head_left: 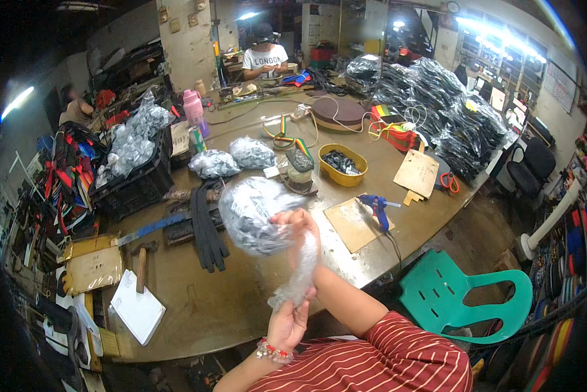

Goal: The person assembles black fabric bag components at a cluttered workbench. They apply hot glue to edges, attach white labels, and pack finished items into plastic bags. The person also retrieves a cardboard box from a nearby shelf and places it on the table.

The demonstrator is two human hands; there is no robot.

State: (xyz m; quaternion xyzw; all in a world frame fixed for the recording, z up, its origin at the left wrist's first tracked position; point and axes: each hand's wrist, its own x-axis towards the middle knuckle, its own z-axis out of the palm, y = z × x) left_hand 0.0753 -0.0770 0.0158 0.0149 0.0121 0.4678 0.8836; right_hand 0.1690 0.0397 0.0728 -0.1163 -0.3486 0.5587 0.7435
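Nearest the camera, the left hand, a beaded bracelet at its wrist, has its grip closed on the loose lower tail of a clear plastic bag. Just above it the right hand, on a forearm coming out of a red striped sleeve, is clenched around the bag's twisted neck. The bag's bulging end, full of small dark pieces, is held up in the air over the near edge of the brown tabletop, leaning to the left of the right hand. Left of the hands a white notepad and a hammer lie on the tabletop, with a bundle of black straps just beyond. To the right sit a flat cardboard sheet and a blue glue gun, and a green plastic chair stands beside the tabletop's edge. Farther on are a yellow oval tub of dark parts, two more filled clear bags and a black crate. At the far end another person in a white shirt works seated.
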